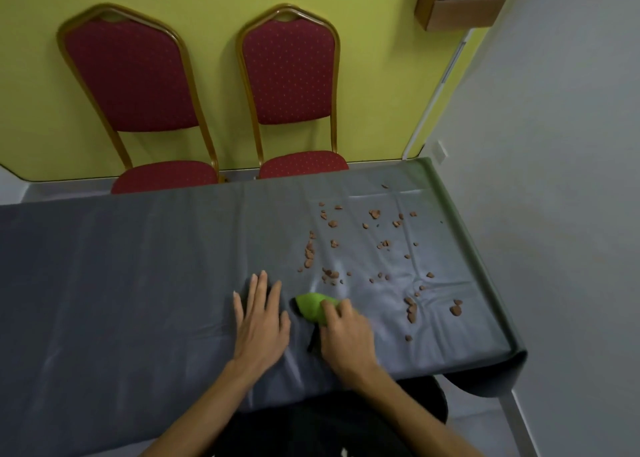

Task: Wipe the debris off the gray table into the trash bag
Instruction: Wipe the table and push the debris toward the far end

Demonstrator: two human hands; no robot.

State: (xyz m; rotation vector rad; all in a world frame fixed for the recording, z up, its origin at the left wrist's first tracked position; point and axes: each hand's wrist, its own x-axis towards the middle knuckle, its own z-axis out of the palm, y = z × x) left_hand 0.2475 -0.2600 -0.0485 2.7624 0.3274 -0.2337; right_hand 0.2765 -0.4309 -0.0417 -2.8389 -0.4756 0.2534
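Note:
A gray cloth covers the table (138,266). Several small reddish-brown bits of debris (375,248) lie scattered over its right part, from the far edge down to near the front. My right hand (343,332) is closed on a green cloth (313,306) that rests on the table, left of the debris. Something dark shows under the cloth and beside my palm. My left hand (261,321) lies flat on the table with fingers spread, just left of the cloth. No trash bag is in view.
Two red padded chairs with gold frames (131,86) (291,75) stand behind the table against a yellow-green wall. A gray wall (554,214) runs close along the table's right edge. A wooden box (460,3) hangs at the upper right.

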